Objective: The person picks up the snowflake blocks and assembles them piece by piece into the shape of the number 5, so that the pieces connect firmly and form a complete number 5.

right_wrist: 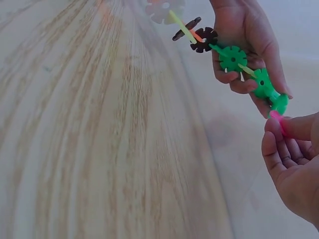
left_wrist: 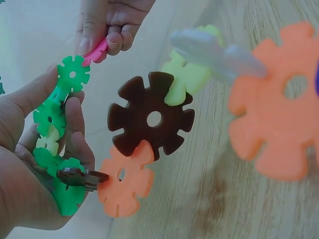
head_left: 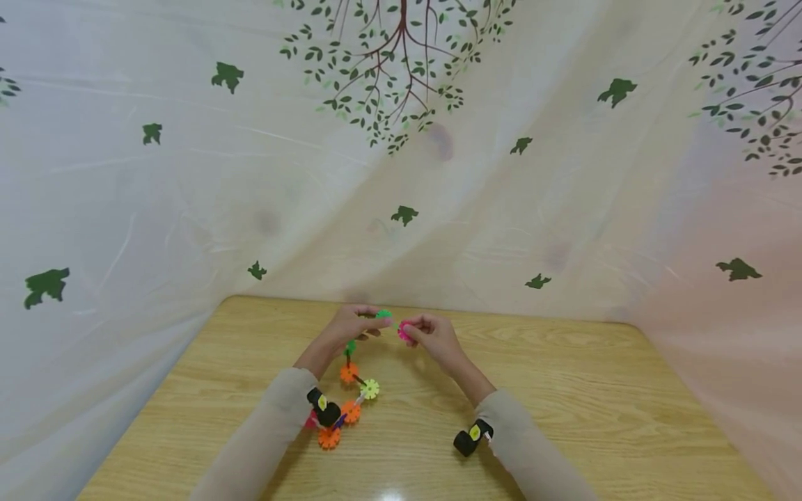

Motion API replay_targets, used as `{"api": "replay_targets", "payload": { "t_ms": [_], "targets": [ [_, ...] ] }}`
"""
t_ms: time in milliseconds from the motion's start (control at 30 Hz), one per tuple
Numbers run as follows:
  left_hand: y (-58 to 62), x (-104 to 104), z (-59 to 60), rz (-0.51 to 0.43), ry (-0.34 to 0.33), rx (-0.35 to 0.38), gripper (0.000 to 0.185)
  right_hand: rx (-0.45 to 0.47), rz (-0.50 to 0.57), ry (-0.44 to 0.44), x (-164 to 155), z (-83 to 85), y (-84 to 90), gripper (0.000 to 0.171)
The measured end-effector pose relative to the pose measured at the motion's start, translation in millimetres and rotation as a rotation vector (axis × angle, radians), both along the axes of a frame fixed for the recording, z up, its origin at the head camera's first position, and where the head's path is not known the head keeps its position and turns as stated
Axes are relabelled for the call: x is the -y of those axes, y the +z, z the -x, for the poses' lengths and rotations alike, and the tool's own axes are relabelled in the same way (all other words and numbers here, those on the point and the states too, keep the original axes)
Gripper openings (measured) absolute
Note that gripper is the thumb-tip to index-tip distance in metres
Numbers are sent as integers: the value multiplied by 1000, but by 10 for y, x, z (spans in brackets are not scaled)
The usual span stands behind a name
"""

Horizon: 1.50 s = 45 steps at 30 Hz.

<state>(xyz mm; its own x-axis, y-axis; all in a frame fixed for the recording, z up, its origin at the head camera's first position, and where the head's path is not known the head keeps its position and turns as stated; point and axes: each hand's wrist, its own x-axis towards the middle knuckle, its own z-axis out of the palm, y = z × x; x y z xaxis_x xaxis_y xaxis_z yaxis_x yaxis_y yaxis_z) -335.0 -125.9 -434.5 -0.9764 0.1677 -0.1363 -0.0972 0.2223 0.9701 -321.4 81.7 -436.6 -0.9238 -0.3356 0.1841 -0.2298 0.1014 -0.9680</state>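
My left hand (head_left: 351,327) holds one end of a chain of notched plastic discs, its thumb and fingers around several linked green discs. The end green disc (left_wrist: 67,79) is between the left thumb and fingers. My right hand (head_left: 438,341) pinches a pink notched disc (left_wrist: 97,51) between thumb and fingers. In both wrist views the pink disc's edge is right at the end green disc's rim. From the left hand the chain hangs on through a brown disc (left_wrist: 132,122), an orange disc (left_wrist: 127,194) and a pale yellow disc (head_left: 370,389).
More of the chain, with an orange disc (head_left: 329,438) near its end, runs along the wooden table (head_left: 564,403) beside the left forearm, which partly hides it. A pale curtain (head_left: 470,209) printed with leaves and branches hangs behind the table's far edge.
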Motion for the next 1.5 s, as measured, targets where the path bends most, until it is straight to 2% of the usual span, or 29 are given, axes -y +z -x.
{"api": "replay_targets", "payload": {
  "t_ms": [200, 467, 733, 900, 1167, 1400, 1500],
  "targets": [
    [-4, -15, -17, 14, 3, -5, 38, 3, 63, -32, 12, 103, -142, 19],
    [23, -12, -3, 19, 0, -7, 38, -49, 78, -54, 37, 133, -181, 19],
    [41, 14, 0, 43, -41, -2, 41, 54, 67, 4, 31, 136, -140, 20],
    [42, 33, -8, 47, -101, 1, 41, 95, 67, 28, 10, 104, -77, 19],
    [76, 104, -2, 25, -150, 36, 48, 84, 84, 12, 12, 114, -144, 22],
    [98, 251, -29, 140, -153, -12, 51, 49, 119, 27, 7, 134, -209, 17],
    [114, 357, -52, 137, -176, -16, 52, 69, 113, 14, 1, 133, -211, 18]
  ]
}}
